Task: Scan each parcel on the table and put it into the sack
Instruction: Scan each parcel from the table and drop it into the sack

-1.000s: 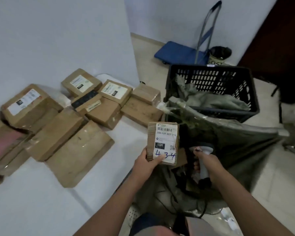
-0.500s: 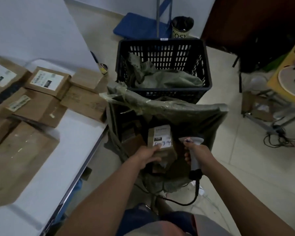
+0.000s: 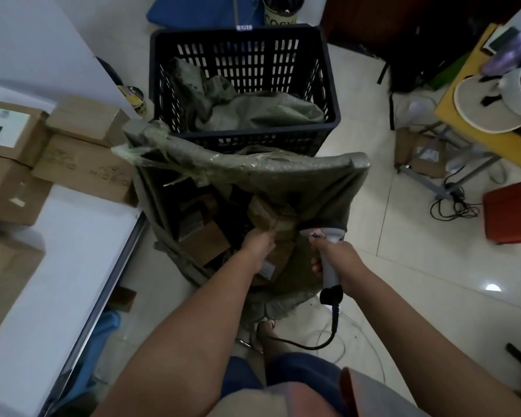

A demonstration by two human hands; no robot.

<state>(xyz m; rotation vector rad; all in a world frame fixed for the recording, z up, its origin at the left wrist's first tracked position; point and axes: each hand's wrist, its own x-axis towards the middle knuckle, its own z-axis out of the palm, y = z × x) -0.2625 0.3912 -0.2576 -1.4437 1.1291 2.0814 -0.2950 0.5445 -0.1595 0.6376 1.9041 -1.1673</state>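
- Head view: white table (image 3: pixel 73 236) at left, bearing brown cardboard parcels (image 3: pixel 85 168) along its far edge.
- Black slatted crate (image 3: pixel 244 55) behind, holding crumpled grey-green sacking.
- Grey-green sack (image 3: pixel 283 173), mouth open, beside table edge; cardboard boxes inside.
- Small brown parcel (image 3: pixel 268 218), blurred, inside sack mouth, at left hand's fingertips.
- Handheld barcode scanner (image 3: pixel 328 260), corded, clenched in right hand (image 3: pixel 340 260).
- Left hand (image 3: pixel 257 243), reaching into sack; grip on parcel cannot be told.

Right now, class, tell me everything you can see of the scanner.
The scanner is a handheld, pistol-shaped one, seemingly of pale grey plastic, with a dark head. The right hand grips its handle, holding it head forward over the near edge of the open sack. A black cable runs from its dark base towards the floor.
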